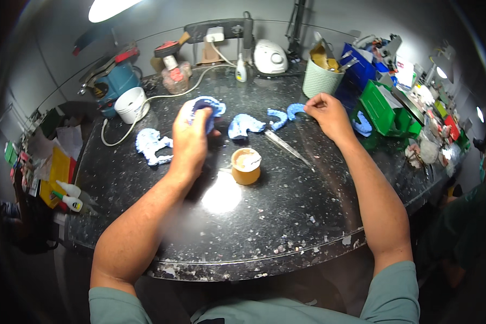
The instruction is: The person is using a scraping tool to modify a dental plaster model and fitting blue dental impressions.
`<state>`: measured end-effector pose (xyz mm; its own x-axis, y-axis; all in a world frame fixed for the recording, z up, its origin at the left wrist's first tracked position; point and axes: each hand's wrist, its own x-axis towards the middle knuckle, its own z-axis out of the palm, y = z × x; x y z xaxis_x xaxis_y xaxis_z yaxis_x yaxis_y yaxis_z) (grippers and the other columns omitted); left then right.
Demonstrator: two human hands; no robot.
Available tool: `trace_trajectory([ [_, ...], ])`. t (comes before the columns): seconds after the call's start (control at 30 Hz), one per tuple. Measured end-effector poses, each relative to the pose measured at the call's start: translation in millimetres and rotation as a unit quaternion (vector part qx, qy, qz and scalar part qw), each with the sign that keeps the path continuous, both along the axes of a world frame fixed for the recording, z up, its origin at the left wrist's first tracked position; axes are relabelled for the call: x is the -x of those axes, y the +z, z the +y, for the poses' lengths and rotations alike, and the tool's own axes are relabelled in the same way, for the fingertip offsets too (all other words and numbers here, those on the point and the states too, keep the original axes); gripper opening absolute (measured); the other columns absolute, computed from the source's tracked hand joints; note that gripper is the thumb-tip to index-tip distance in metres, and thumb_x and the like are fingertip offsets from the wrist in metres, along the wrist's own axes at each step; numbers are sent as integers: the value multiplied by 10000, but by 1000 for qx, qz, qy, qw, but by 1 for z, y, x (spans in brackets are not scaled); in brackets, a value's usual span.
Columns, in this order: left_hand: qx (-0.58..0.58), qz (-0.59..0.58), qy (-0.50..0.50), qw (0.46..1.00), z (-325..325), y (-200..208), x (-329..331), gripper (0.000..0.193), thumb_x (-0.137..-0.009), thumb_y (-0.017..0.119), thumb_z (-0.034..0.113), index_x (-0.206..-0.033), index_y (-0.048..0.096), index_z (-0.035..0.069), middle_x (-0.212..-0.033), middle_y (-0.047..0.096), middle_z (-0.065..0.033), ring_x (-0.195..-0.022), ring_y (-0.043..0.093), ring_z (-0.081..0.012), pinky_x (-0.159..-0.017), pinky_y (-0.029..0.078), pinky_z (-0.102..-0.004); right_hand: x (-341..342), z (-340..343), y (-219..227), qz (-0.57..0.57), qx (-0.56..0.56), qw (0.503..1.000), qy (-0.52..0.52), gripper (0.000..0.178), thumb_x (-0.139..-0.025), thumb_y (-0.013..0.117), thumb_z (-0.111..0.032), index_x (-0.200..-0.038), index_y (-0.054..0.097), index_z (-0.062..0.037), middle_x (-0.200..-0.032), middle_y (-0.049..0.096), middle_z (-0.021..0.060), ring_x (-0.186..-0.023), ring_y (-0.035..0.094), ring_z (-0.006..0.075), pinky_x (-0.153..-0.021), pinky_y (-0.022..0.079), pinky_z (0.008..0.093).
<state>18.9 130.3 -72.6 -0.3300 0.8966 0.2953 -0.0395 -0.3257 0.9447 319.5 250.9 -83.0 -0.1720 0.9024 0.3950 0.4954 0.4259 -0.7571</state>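
My left hand (190, 137) is wrapped round a blue-and-white dental arch model (217, 106), raised over the black bench. My right hand (329, 116) pinches the end of a small curved blue dental arch piece (295, 112). Between the hands lie a larger blue-and-white model (245, 126) and a thin blue horseshoe-shaped piece (277, 119). A slim pointed metal tool (289, 148) slants beside them. Nearer to me stands an amber cup (246, 173) with whitish stuff at its top. Left of my left wrist rests another pale blue model (152, 146).
At the back stand a white tub (132, 106), a small white machine (270, 57), a dropper bottle (241, 70) and a pale green ribbed bin (322, 81). A white cable (164, 97) crosses the left side. Green boxes (386, 110) and clutter fill the right; a blue piece (362, 125) lies beside them.
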Motion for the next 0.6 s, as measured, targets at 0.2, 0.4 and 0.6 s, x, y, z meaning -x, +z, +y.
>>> trace_trajectory([
  [0.2,-149,130,-61,978,-9,3,-12,155,-1007,564,78,-1153,574,28,-941,678,-26,-834,623,-103,-740,530,-279,28,-38,32,-67,-151,986,8,184,-901,745,-158,-1022,686,-32,-1079,696,125,-1002,668,218,-919,522,353],
  [0.4,-220,347,-43,911,-28,14,-18,417,-844,713,62,-1218,530,58,-995,716,-141,-917,738,-245,-782,560,-353,74,-91,51,5,-244,931,271,352,-880,752,-161,-1210,699,-51,-1109,717,104,-982,680,237,-884,537,354],
  [0.6,-196,248,-144,938,-31,21,-20,559,-870,747,136,-1349,470,58,-1015,650,-79,-894,648,-123,-800,525,-286,62,-86,57,-60,-324,913,240,315,-866,753,-149,-1155,707,-32,-993,734,115,-874,701,252,-790,548,362],
])
